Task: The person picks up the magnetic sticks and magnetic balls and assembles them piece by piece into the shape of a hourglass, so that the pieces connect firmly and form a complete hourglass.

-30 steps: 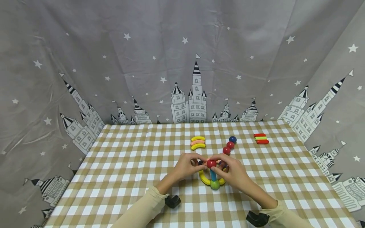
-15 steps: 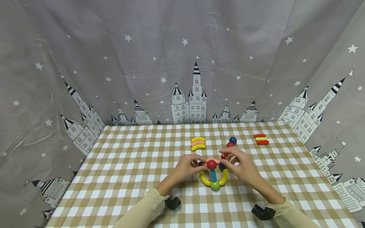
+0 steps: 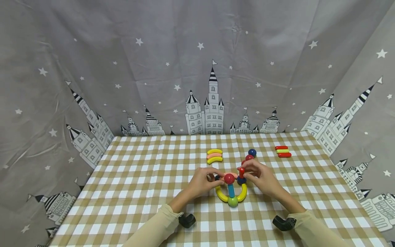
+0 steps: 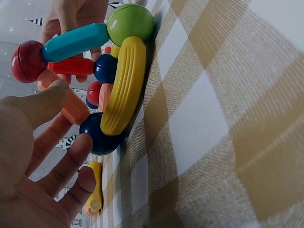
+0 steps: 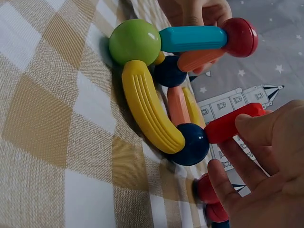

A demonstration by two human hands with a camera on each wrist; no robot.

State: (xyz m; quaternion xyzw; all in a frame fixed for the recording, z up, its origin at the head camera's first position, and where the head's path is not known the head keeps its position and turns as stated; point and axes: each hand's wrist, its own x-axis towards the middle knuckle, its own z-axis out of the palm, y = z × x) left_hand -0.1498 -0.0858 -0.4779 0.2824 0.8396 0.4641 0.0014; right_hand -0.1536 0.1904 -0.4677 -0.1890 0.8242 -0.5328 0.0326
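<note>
A frame of magnetic rods and balls stands before me: a green ball, curved yellow rods, two dark blue balls and a flat salmon rod. From the green ball a teal rod slopes up to a red ball. My left hand pinches an orange rod, which joins the red ball to the left blue ball. My right hand holds a red rod between thumb and fingers; its lower end touches the right blue ball, its upper end is free.
Behind my right hand lie red balls and a blue ball in a row. Curved yellow and salmon rods rest at the back centre. Straight red and lime rods are at the back right of the checked tablecloth.
My right hand has left the top red ball and shifted right to the red rod, which now stands more upright on the right blue ball. My left hand has stayed put.
</note>
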